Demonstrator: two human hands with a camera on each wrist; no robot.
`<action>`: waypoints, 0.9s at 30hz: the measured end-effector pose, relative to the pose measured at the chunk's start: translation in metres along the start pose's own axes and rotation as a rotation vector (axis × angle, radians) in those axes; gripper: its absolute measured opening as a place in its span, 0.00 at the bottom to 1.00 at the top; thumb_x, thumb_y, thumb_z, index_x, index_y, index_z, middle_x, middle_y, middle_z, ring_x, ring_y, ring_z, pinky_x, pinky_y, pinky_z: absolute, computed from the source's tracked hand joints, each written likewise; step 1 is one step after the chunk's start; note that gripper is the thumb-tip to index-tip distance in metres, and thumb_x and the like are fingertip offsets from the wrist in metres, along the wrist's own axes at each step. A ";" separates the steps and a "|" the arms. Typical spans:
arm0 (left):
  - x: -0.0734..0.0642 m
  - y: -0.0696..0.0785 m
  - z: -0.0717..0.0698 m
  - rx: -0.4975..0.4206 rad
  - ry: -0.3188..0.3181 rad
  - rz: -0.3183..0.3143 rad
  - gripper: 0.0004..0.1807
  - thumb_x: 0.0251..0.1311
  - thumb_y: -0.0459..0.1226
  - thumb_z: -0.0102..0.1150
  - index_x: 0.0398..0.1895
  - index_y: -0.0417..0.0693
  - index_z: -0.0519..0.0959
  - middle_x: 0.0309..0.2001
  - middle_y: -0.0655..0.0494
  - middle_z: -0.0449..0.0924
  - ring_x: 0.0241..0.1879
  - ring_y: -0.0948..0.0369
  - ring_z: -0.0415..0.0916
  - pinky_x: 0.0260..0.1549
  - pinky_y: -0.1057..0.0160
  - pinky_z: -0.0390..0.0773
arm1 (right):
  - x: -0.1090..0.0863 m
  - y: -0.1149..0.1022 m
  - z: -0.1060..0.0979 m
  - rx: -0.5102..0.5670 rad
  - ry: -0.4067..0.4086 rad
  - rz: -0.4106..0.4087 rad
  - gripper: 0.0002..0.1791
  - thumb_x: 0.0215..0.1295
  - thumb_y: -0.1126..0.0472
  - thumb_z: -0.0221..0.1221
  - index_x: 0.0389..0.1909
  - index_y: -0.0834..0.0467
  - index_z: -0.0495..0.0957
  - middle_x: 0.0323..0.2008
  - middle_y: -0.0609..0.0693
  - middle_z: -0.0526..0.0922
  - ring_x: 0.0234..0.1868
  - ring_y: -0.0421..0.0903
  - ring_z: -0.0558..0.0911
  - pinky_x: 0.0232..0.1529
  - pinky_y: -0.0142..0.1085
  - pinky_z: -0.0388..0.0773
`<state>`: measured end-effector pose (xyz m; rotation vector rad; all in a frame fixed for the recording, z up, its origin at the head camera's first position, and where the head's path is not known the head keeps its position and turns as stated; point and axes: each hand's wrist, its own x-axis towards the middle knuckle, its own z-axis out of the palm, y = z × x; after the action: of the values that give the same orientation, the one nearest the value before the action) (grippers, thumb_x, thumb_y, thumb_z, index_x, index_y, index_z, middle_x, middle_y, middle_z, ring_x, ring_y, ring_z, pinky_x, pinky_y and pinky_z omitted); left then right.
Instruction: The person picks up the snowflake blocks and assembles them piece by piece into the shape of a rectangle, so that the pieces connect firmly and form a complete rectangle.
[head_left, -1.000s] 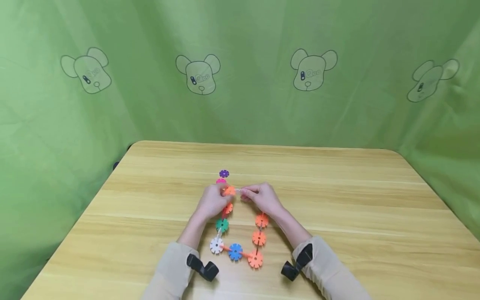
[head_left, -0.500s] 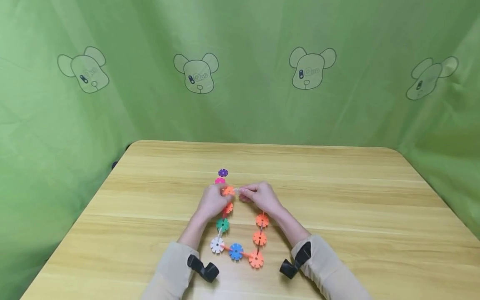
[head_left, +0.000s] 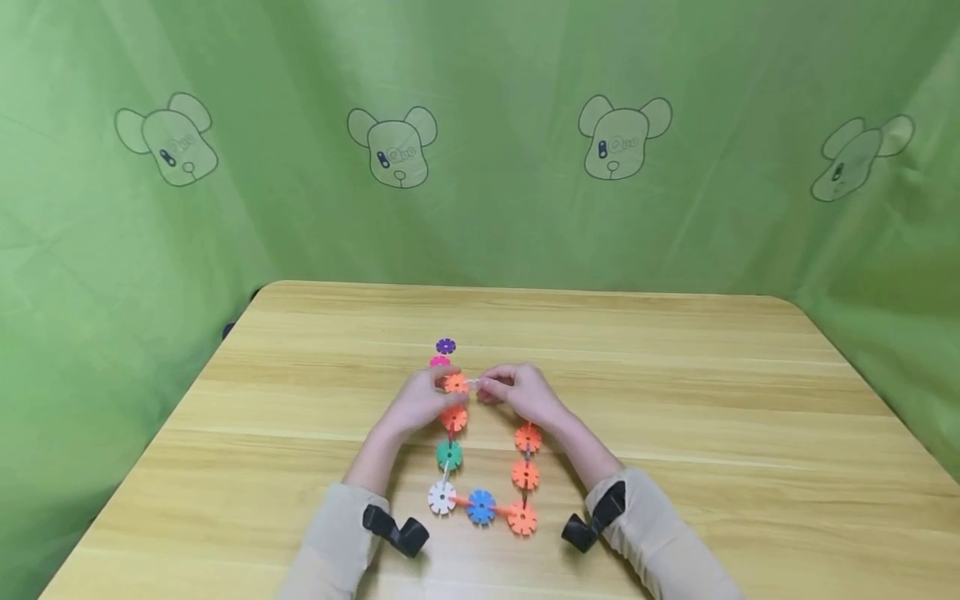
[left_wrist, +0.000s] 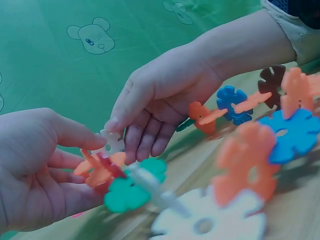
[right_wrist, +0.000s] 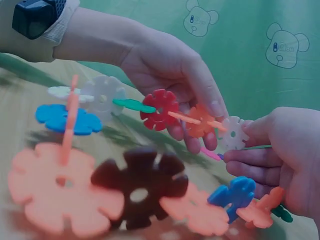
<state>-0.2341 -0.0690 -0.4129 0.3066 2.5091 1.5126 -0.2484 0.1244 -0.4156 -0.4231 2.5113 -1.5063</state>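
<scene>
My left hand point(head_left: 420, 402) holds an orange snowflake disc point(head_left: 456, 383) at one end of a chain of slotted plastic discs. Thumb and fingers of my right hand point(head_left: 527, 393) pinch a white snowflake disc point(right_wrist: 233, 133), which stands edge-on against that orange one. How deeply their slots mesh, I cannot tell. Below the left hand the chain runs through another orange disc point(head_left: 453, 418), a green disc point(head_left: 449, 455) and a white disc point(head_left: 442, 497). It turns right through a blue disc point(head_left: 481, 507), then back up through orange discs point(head_left: 526, 475) under the right wrist.
Beyond the left hand, a purple disc point(head_left: 446, 346) and a partly hidden pink disc point(head_left: 440, 361) lie on the wooden table point(head_left: 712, 400). A green curtain point(head_left: 510, 225) with printed bear heads hangs behind the table.
The left hand's grip has shifted slightly, baring more of the orange discs. The near part of the chain has swung a little to the right. My right hand keeps its pinch, almost still.
</scene>
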 end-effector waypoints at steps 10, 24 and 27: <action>-0.006 -0.003 -0.013 -0.065 -0.063 -0.002 0.33 0.51 0.39 0.65 0.62 0.40 0.68 0.58 0.42 0.70 0.57 0.47 0.66 0.56 0.45 0.64 | 0.003 0.000 -0.004 -0.059 -0.048 -0.038 0.13 0.65 0.56 0.56 0.43 0.60 0.80 0.35 0.48 0.83 0.38 0.44 0.80 0.43 0.38 0.75; -0.012 -0.012 -0.045 -0.093 -0.102 -0.053 0.34 0.50 0.36 0.65 0.62 0.37 0.66 0.50 0.44 0.75 0.40 0.56 0.75 0.44 0.57 0.75 | 0.047 -0.009 -0.014 -0.081 -0.041 -0.008 0.17 0.62 0.63 0.58 0.49 0.67 0.76 0.37 0.56 0.80 0.38 0.54 0.79 0.41 0.41 0.77; -0.013 -0.016 -0.049 -0.116 -0.104 -0.073 0.34 0.51 0.35 0.64 0.62 0.34 0.65 0.47 0.42 0.75 0.35 0.57 0.76 0.39 0.60 0.77 | 0.055 -0.012 -0.010 -0.100 -0.057 -0.004 0.17 0.61 0.64 0.58 0.50 0.67 0.75 0.37 0.57 0.80 0.38 0.54 0.79 0.39 0.41 0.78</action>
<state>-0.2366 -0.1214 -0.4034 0.2647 2.3171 1.5640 -0.3012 0.1095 -0.4004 -0.4796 2.5503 -1.3541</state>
